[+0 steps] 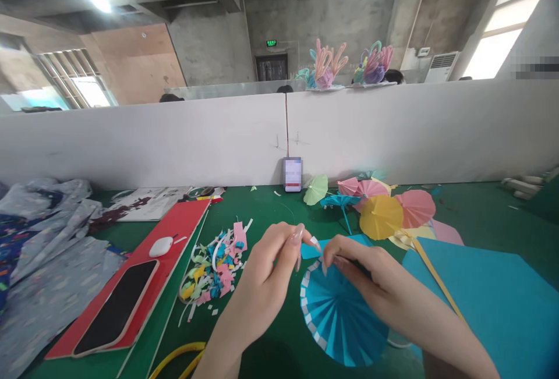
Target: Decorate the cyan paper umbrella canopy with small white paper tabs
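A round blue pleated paper disc is tilted in front of me, its folds fanning out from the middle. Small white squares line its left rim. Thumb and index finger of my right hand pinch the disc's top edge. My left hand is closed just left of that edge, its fingers bent together. At its index fingertip sits a small white square piece, paper or tape. Behind the disc lies a strip of blue paper, partly covered by my right hand.
Paper parasols in several colours stand at the back right, near blue sheets. Left are paper scraps, yellow-handled scissors and a dark phone on a red board. A propped phone leans against the white partition.
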Available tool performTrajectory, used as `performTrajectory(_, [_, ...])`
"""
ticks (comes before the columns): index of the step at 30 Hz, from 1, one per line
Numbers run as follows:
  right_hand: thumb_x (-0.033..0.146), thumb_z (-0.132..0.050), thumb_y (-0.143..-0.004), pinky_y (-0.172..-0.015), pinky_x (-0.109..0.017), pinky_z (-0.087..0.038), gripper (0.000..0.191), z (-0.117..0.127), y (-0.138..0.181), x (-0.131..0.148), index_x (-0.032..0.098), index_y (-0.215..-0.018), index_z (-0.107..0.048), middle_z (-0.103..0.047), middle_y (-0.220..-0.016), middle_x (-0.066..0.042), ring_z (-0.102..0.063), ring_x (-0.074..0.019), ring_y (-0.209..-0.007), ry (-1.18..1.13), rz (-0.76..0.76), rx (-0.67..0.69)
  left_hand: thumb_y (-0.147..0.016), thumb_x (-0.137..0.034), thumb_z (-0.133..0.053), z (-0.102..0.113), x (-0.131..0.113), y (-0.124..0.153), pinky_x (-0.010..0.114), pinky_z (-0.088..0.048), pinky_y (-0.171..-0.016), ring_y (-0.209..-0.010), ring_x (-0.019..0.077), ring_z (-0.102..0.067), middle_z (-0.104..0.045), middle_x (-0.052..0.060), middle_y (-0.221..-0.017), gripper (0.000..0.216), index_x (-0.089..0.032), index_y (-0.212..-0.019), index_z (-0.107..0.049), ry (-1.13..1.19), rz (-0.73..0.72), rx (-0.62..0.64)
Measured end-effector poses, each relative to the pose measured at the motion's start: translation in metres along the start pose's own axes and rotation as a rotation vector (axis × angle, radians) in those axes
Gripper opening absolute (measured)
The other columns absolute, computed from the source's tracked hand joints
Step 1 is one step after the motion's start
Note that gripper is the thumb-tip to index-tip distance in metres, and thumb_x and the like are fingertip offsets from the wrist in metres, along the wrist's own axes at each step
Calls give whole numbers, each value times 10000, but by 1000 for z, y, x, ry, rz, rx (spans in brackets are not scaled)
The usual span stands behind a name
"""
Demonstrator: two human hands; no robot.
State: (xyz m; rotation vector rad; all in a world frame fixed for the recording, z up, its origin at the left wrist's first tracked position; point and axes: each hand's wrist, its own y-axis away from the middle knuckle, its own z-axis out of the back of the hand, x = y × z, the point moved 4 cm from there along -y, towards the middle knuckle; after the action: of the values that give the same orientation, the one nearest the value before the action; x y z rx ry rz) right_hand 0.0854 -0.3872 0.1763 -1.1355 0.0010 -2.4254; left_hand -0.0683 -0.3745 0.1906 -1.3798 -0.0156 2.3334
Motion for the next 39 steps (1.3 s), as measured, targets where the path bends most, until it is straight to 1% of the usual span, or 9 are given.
performTrajectory(2, [184,-331,-947,-672,-275,-484,283,-1,-1,1,258,-919,-603,-652,-892,-1,-604,-154,-789,-50,11,-5,-968,-369,-279,3,-1,2,246,-430,-709,-747,135,-488,-465,-1,-811,306,-314,-1101,-548,-20,-41,5])
performTrajectory(5, [210,-369,-939,-700,-281,-515,292,1,-2,2,278,-1031,-639,-676,-926,-7,-627,-164,-826,-113,4,-76,-954,-416,-299,5,2,5,263,-463,-803,-1017,165,-488,-474,16,-1109,346,-452,-1279,-411,-101,-113,94])
performTrajectory(8, [260,-455,-918,-790,-280,-532,274,3,-3,2,313,-1132,-617,-675,-1041,-2,-629,-164,-926,-240,-10,-103,-898,-495,-392,7,6,7,331,-469,-896,-1235,227,-353,-359,-13,-1329,438,-552,-1318,-280,-262,-177,170])
performTrajectory(12, [359,-509,-894,-864,-298,-521,287,7,-2,0,328,-1162,-607,-651,-1139,-11,-596,-185,-1046,-382,-67,-94,-846,-551,-440,10,11,6,478,-470,-915,-1330,320,-218,-193,-43,-1464,547,-583,-1331,-191,-522,-189,177])
performTrajectory(19, [422,-487,-894,-842,-276,-506,277,7,-3,1,309,-1079,-660,-675,-1022,-3,-602,-177,-944,-357,-87,-78,-903,-488,-367,5,10,13,665,-404,-886,-1358,367,-165,-99,-3,-1513,555,-533,-1375,-80,-936,-311,61])
performTrajectory(25, [418,-460,-898,-737,-312,-530,301,5,-10,-3,253,-986,-696,-654,-740,-13,-617,-202,-787,-281,-80,-66,-921,-416,-378,0,13,17,635,-394,-923,-1382,329,-113,-100,29,-1522,595,-469,-1404,-35,-1026,-350,32])
performTrajectory(32, [427,-437,-910,-740,-306,-527,310,4,-8,-3,265,-1018,-678,-646,-759,-12,-613,-206,-850,-249,-80,-38,-923,-438,-357,3,14,18,627,-346,-973,-1398,285,-40,-24,-27,-1537,572,-465,-1406,-51,-1012,-312,82])
performTrajectory(35, [424,-444,-911,-773,-292,-524,300,3,-6,0,290,-1062,-666,-671,-852,-7,-612,-187,-874,-258,-84,-33,-913,-483,-346,4,12,20,597,-368,-978,-1398,274,-41,-22,-48,-1535,587,-460,-1407,-30,-944,-303,123])
performTrajectory(39, [414,-460,-908,-831,-285,-509,284,3,-4,0,302,-1068,-666,-675,-1030,-12,-602,-189,-984,-270,-114,-54,-906,-499,-361,10,6,19,564,-390,-960,-1368,289,-141,-157,-13,-1502,562,-453,-1401,-99,-845,-286,92])
